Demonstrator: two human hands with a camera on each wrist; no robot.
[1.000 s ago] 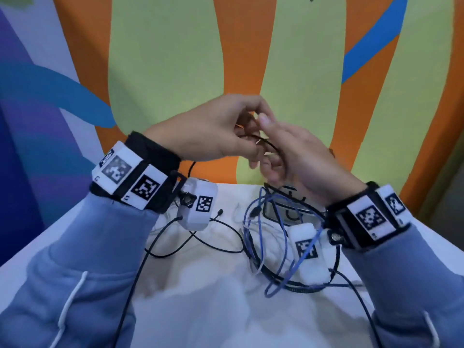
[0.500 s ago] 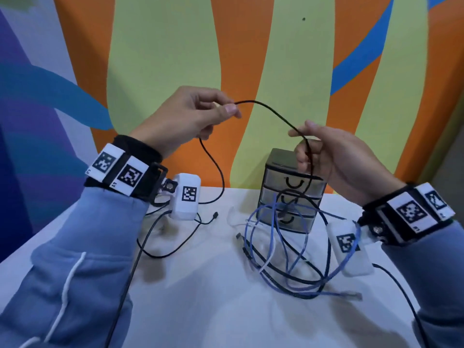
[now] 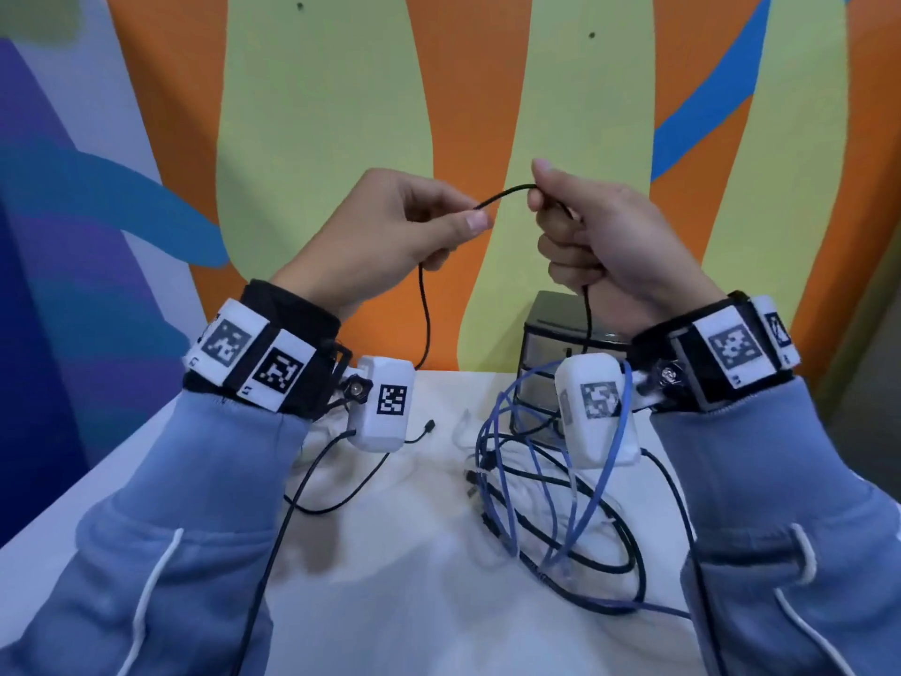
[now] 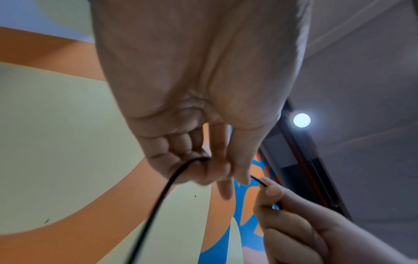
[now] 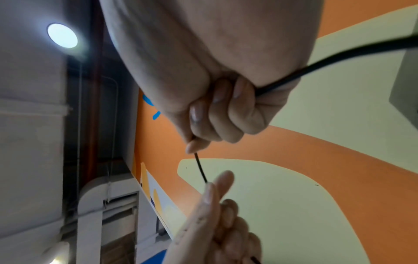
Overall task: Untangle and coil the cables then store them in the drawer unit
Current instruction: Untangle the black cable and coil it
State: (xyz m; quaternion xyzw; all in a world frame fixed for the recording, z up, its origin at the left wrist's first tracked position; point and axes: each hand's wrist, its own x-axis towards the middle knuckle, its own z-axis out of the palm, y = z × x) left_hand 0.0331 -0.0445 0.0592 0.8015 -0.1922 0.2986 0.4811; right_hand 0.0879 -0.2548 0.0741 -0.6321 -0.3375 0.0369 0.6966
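Both hands are raised at 12 o'clock above the worktop (image 3: 414,602), each grip pinching the thin black cable (image 3: 502,193): the left hand (image 3: 385,236) between thumb and forefinger, the right hand (image 3: 609,246) with fingers curled round it. The short span between them runs roughly 9 to 3, arching slightly; both tails drop toward 6. To coil well, I judge each loop should be fed evenly and kept clear of the blue cable (image 3: 592,505) tangled at 4 o'clock before the drawer unit (image 3: 541,353)
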